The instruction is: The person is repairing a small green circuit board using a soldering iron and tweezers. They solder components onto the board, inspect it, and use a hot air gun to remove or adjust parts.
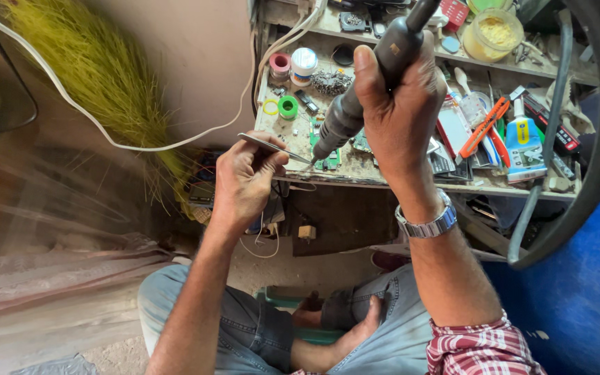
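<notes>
Right hand (401, 104) is fisted around a dark cylindrical hot-air handpiece (366, 83), long axis sloping down-left. Left hand (244, 184) pinches thin metal tweezers (272, 147), tips pointing right, meeting the nozzle over a small green circuit board (328, 161) on the cluttered wooden bench (383, 177).

tweezers (272, 146): shiny metal | tool handle (376, 66): matt black plastic

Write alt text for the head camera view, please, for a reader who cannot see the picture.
A seated person's right hand holds a dark hot-air tool nozzle-down over a small green circuit board, while the left hand holds metal tweezers beside the nozzle. Behind is a cluttered low workbench with tape rolls, a glue bottle and orange-handled cutters.
</notes>
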